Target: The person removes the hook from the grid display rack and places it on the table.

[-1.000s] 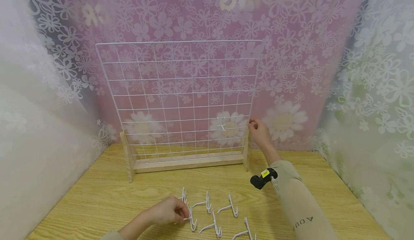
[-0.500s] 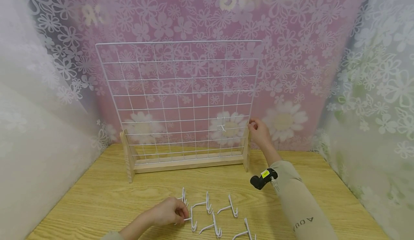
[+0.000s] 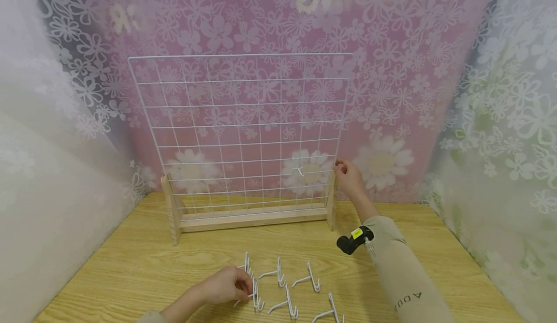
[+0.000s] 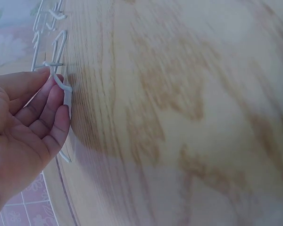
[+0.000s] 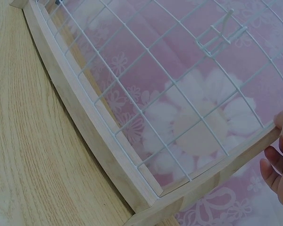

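Low on the table, my left hand (image 3: 224, 285) pinches a white wire hook (image 3: 255, 296) between thumb and index finger; the left wrist view shows the same hook (image 4: 61, 84) at the fingertips. A white wire grid panel (image 3: 261, 145) stands upright in a wooden base (image 3: 256, 218). At its right edge, my right hand (image 3: 349, 178) grips the top of the wooden side post (image 5: 217, 179), thumb in front and fingers curled behind. One white hook (image 3: 298, 170) hangs on the grid, right of centre and fairly low.
Several more white hooks lie on the wood-grain table, among them one hook (image 3: 310, 277) behind and one hook (image 3: 329, 308) at the front right. A flowered pink curtain (image 3: 243, 18) hangs close behind the grid. Pale curtains (image 3: 513, 134) flank both sides.
The hook in my left fingers has turned a little, and its bent end has shifted slightly left. My right hand keeps its place on the post.
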Demonstrator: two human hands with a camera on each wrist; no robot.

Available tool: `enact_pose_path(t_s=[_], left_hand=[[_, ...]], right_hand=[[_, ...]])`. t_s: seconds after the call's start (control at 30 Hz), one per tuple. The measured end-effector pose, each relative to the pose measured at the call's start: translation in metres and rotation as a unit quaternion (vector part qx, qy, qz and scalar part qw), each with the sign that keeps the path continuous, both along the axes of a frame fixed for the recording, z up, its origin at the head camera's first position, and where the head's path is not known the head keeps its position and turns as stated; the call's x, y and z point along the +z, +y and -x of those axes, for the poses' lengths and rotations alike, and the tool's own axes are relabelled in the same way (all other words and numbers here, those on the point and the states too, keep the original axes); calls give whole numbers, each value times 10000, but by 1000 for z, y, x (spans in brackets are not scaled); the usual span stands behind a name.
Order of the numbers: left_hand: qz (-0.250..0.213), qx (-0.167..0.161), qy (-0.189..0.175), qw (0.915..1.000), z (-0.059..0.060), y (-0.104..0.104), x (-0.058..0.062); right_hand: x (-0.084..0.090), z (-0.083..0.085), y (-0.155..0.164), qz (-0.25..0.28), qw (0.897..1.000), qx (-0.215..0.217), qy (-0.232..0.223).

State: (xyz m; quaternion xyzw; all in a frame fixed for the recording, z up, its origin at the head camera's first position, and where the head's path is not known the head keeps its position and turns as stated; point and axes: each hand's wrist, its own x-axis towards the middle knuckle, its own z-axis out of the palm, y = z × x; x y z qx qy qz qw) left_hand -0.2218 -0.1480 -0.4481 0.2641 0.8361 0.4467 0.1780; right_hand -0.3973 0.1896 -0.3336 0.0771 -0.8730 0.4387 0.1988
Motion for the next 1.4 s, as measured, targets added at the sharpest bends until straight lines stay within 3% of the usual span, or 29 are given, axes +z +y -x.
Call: enact_pose_path(t_s=[0.7, 1.03, 1.4], left_hand=[[-233, 230, 310, 9990, 6, 2, 15], [-297, 661, 733, 9947, 16, 7, 27], [-526, 818, 744, 9925, 32, 11, 41]], right_hand=[[0, -2, 3, -30, 9999, 60, -140], [-1, 0, 3, 3, 10000, 30, -76], [2, -3, 0, 31, 9999, 76, -69]])
